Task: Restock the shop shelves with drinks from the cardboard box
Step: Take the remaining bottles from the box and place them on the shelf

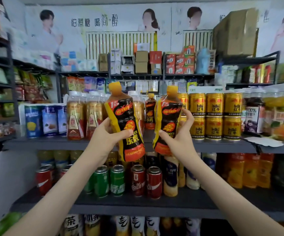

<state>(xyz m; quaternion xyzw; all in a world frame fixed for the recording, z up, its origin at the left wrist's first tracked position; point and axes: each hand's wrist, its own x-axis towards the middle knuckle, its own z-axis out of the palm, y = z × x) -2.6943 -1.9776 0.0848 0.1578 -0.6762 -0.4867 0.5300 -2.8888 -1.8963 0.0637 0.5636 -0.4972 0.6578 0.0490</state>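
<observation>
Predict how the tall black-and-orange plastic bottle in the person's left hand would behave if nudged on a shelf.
The tall black-and-orange plastic bottle looks full to the neck, so probably heavy for its size. Tall and narrow, it may tip if nudged high. Its glossy sleeve could be slippery, though the waist under the left hand should aid grip.

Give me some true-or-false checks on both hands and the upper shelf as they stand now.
1. The left hand grips an orange-capped bottle. True.
2. The right hand holds nothing. False: it grips a second bottle of the same kind.
3. A third bottle of that kind stands on the upper shelf. True.
4. The gold cans stand one layer high. False: they are stacked two high.
</observation>
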